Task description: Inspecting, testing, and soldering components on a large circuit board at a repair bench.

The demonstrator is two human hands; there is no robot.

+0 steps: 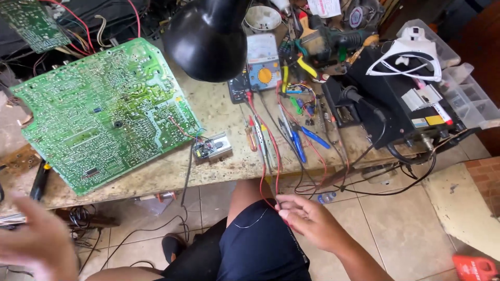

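Observation:
My right hand [311, 221] rests on my right thigh below the bench edge, its fingertips touching the red and black test leads [274, 171] that hang down from the multimeter [263, 62]. My left hand [37, 244] is blurred at the lower left, fingers spread, holding nothing, below the bench's front edge. A large green circuit board [104, 112] lies solder side up on the worn bench [219, 109]. A small wired module [212, 147] sits by the board's lower right corner.
A black desk lamp shade [205, 36] hangs over the bench middle. Screwdrivers and pliers [297, 138] lie right of centre. A black power unit [396, 101] with white headgear sits at right. Another green board [31, 23] is top left. Tiled floor [396, 218] below.

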